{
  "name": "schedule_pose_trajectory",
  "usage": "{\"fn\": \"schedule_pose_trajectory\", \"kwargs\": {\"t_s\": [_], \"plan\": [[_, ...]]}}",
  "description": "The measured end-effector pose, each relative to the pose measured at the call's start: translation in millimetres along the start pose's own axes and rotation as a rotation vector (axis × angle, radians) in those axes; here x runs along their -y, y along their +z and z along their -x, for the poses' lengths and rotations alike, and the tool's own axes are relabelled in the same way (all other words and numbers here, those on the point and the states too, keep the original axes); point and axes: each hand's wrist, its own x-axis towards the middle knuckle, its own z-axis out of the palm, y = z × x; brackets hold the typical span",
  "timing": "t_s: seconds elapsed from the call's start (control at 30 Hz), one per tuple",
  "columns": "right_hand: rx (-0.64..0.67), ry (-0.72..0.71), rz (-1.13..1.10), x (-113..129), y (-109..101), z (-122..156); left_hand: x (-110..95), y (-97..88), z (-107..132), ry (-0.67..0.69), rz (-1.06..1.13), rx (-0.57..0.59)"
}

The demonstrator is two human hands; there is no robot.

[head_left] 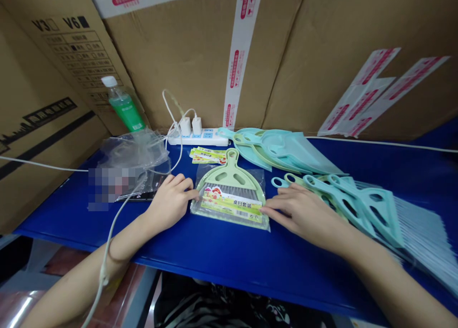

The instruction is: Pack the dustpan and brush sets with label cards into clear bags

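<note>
A green dustpan (232, 163) and a grey-bristled brush (246, 193) lie together in a clear plastic bag (229, 219) in front of me. The dustpan's handle sticks out of the bag's far end. A yellow-green printed label card (232, 206) with red mushrooms lies across the bristles. My left hand (173, 197) pinches the bag's left edge, its other fingers curled. At the right edge, beside the card's end, my right hand (304, 213) grips the bag between thumb and fingers.
Blue and green dustpans (286, 151) are stacked behind. Loose brushes (358, 204) lie at right near clear bags (429, 232). More label cards (207, 155), a power strip (211, 137), crumpled plastic (134, 151) and a green bottle (125, 106) stand near cardboard boxes (186, 56). A white cable (110, 237) crosses my left forearm.
</note>
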Motion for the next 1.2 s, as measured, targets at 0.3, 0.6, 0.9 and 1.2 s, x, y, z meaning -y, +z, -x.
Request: {"fn": "schedule_pose_trajectory", "kwargs": {"t_s": [0.3,0.6,0.9,1.2], "plan": [[0.081,0.090,-0.141,8.6,-0.2,-2.4,-5.2,2.2,0.5,0.021,-0.005,0.004],[0.040,0.170,-0.225,12.2,5.0,-0.9,-8.4,-4.1,2.8,-0.002,0.123,0.048],[-0.088,0.071,-0.158,14.8,5.1,-1.7,-9.6,-3.4,3.9,0.087,0.089,-0.130],[-0.198,-0.194,0.042,28.8,14.9,-4.8,-19.2,0.8,4.0,0.301,0.210,0.073]]}}
